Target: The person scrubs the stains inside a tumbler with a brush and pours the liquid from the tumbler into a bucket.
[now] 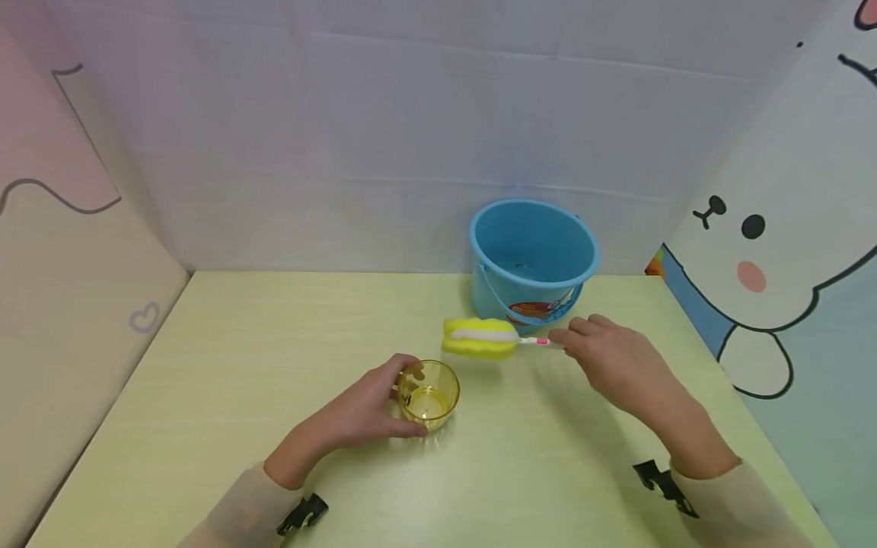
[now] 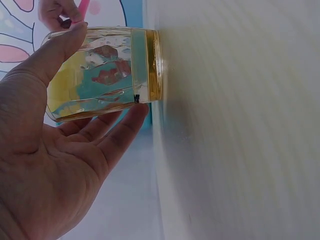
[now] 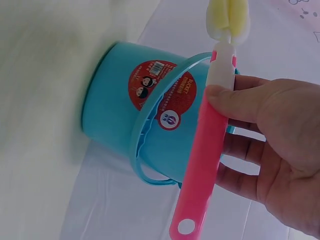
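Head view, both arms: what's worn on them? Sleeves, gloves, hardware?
Left hand and right hand are both bare, no gloves. Left sleeve and right sleeve are pale beige, plain, ending at the wrists. Small black fittings show beside both cuffs; exact type unclear.

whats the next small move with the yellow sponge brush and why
Probably bring the sponge brush over the glass: the right hand holds it clear of the glass, while the left hand grips the glass, which stands mouth up.
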Tool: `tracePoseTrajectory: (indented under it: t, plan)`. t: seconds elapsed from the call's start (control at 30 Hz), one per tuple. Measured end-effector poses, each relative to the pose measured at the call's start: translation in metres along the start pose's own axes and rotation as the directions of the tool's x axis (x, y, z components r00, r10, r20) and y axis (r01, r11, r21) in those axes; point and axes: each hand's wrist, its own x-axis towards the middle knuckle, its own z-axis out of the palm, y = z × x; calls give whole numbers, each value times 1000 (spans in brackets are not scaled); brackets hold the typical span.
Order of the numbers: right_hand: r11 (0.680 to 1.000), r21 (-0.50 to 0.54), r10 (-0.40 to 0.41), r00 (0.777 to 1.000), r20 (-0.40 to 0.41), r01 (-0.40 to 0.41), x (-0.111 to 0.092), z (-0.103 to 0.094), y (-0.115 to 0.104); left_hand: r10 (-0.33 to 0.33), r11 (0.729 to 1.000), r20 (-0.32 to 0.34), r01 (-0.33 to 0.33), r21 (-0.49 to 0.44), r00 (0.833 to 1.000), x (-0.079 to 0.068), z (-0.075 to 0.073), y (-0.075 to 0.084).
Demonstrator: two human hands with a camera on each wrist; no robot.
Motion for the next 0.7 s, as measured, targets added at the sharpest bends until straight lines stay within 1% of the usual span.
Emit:
tracePoseTrajectory:
  t: [0.27, 0.43, 0.53, 0.7]
  plan:
    - [995, -81, -66, 996, -52, 62, 2, -15, -1, 3, 1000, 0, -3, -6, 1000, 2, 1, 1]
    - [990, -109, -103, 991, -89, 93, 5, -22, -3, 8, 1000, 7, -8, -17, 1000, 3, 1, 2]
    - [983, -129, -144, 982, -125, 128, 7, -26, -5, 17, 1000, 5, -17, -14, 1000, 4, 1, 2]
    - [965, -184, -221, 959, -176, 189, 13, -33, -11, 31, 999, -1, -31, -11, 1000, 6, 2, 2]
